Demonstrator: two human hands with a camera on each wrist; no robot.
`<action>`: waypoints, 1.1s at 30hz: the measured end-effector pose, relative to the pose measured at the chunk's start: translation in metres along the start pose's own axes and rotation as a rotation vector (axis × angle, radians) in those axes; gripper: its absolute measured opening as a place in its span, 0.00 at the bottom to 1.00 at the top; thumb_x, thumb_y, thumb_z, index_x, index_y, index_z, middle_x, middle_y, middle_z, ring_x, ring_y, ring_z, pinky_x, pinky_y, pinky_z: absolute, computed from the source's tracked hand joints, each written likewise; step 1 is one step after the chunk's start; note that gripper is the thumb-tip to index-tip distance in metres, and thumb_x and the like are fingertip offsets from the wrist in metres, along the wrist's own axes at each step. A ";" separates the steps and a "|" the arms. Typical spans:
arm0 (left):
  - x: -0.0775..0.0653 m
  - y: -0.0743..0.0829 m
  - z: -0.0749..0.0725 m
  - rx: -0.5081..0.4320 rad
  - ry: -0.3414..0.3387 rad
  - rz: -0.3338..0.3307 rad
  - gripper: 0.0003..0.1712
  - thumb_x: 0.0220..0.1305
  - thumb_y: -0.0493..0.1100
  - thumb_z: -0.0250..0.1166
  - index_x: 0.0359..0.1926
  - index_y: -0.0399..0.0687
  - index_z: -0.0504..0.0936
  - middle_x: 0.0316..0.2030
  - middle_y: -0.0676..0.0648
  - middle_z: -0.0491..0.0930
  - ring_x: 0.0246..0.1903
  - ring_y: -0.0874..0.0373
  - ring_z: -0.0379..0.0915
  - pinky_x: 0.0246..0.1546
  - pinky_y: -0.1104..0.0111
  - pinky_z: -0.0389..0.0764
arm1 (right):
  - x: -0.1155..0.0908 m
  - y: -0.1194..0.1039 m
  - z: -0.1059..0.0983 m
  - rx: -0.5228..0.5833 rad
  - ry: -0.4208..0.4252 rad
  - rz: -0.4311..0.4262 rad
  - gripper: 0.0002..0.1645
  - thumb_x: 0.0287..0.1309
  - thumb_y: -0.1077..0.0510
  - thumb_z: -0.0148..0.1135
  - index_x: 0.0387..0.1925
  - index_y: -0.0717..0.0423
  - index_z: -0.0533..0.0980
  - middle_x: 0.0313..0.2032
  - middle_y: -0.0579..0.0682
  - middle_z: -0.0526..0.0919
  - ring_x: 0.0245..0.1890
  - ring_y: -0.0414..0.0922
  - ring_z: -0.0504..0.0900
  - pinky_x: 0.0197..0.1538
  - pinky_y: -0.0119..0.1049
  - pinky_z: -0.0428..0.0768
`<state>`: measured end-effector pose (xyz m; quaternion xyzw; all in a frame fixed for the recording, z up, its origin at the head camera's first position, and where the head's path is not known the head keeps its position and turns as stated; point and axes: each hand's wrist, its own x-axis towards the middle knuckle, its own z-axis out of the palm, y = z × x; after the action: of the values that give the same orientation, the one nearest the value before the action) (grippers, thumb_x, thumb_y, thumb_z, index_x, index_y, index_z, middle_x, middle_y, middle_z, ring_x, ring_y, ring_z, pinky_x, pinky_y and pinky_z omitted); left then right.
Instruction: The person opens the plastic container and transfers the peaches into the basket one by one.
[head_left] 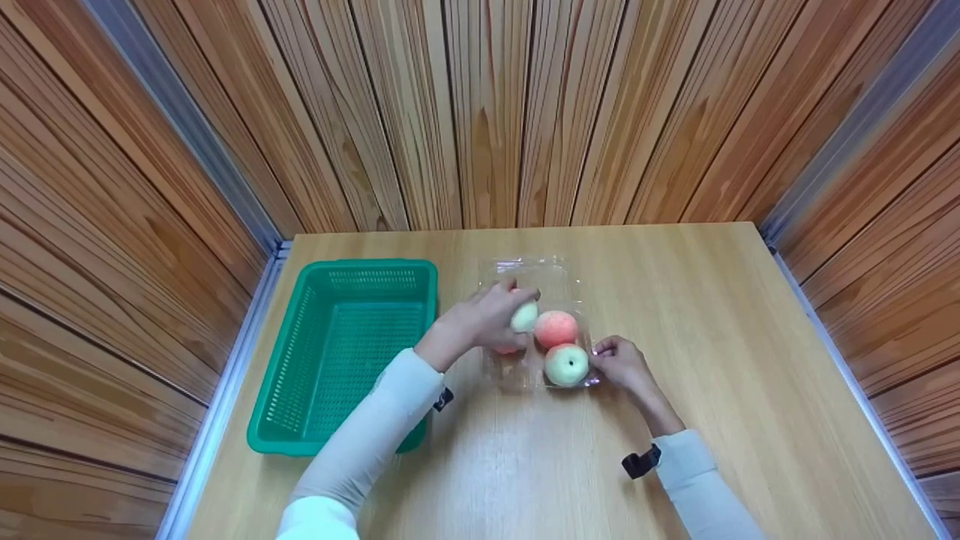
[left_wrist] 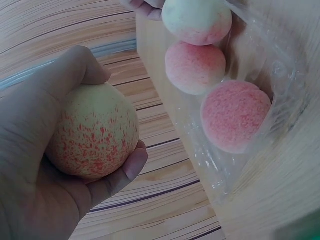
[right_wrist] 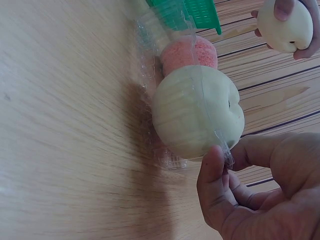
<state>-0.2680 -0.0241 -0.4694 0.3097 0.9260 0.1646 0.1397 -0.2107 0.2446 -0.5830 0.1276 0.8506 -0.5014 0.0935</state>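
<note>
Hands (head_left: 486, 316) grip a round, speckled peach (left_wrist: 97, 132) and clear plastic container (head_left: 546, 282).

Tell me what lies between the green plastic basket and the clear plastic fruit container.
In the head view, light-brown wood-grained tabletop, with the person's left wrist above it.

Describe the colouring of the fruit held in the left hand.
The fruit is pale yellowish, speckled with red; clearest in the left wrist view.

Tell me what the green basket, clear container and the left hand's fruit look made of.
Green basket: probably plastic, satin; uniform colour, regular perforations. Clear container: likely thin plastic, glossy; transparent with sharp glints. Fruit: real or artificial, perhaps foam; matte, speckled surface.
</note>
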 end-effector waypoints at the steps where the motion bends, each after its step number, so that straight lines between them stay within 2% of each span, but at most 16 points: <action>1: 0.000 0.000 -0.001 -0.001 0.004 0.000 0.41 0.65 0.53 0.75 0.76 0.61 0.70 0.68 0.41 0.71 0.61 0.45 0.76 0.58 0.49 0.86 | 0.000 0.000 0.000 0.003 0.001 0.002 0.11 0.65 0.64 0.66 0.43 0.67 0.75 0.33 0.49 0.77 0.33 0.42 0.75 0.33 0.30 0.73; 6: -0.001 -0.004 -0.004 0.001 0.026 0.023 0.40 0.65 0.54 0.75 0.75 0.60 0.70 0.65 0.41 0.72 0.56 0.46 0.79 0.51 0.53 0.89 | 0.000 0.001 0.000 0.019 -0.002 0.006 0.11 0.64 0.63 0.66 0.42 0.67 0.75 0.32 0.49 0.76 0.32 0.41 0.73 0.33 0.30 0.72; 12: -0.003 -0.009 -0.007 -0.005 0.044 0.044 0.39 0.65 0.54 0.76 0.73 0.59 0.71 0.64 0.40 0.73 0.56 0.46 0.80 0.53 0.53 0.89 | 0.000 0.000 -0.001 0.020 -0.009 0.025 0.10 0.66 0.63 0.65 0.43 0.66 0.75 0.34 0.50 0.76 0.33 0.42 0.74 0.34 0.31 0.73; 21: -0.008 -0.013 -0.013 0.013 0.061 0.012 0.38 0.64 0.55 0.77 0.72 0.61 0.72 0.64 0.41 0.72 0.55 0.46 0.79 0.52 0.54 0.89 | 0.000 0.000 0.000 0.002 -0.001 0.006 0.10 0.65 0.64 0.66 0.43 0.66 0.75 0.33 0.50 0.77 0.33 0.42 0.74 0.34 0.30 0.74; 29: -0.012 -0.019 -0.016 -0.014 0.069 -0.018 0.40 0.63 0.52 0.78 0.73 0.62 0.71 0.70 0.41 0.69 0.63 0.43 0.75 0.54 0.51 0.88 | 0.000 0.000 0.000 -0.006 0.002 -0.009 0.09 0.65 0.64 0.66 0.41 0.66 0.75 0.32 0.50 0.77 0.32 0.42 0.74 0.34 0.30 0.74; 33: -0.015 -0.023 -0.016 -0.002 0.098 -0.009 0.38 0.63 0.52 0.78 0.71 0.61 0.73 0.66 0.41 0.71 0.59 0.45 0.77 0.52 0.53 0.88 | 0.000 0.000 0.001 -0.002 0.006 0.008 0.09 0.64 0.64 0.66 0.41 0.66 0.75 0.32 0.49 0.76 0.32 0.41 0.74 0.33 0.30 0.73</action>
<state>-0.2741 -0.0542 -0.4616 0.2970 0.9330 0.1798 0.0949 -0.2107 0.2435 -0.5840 0.1322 0.8508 -0.5000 0.0932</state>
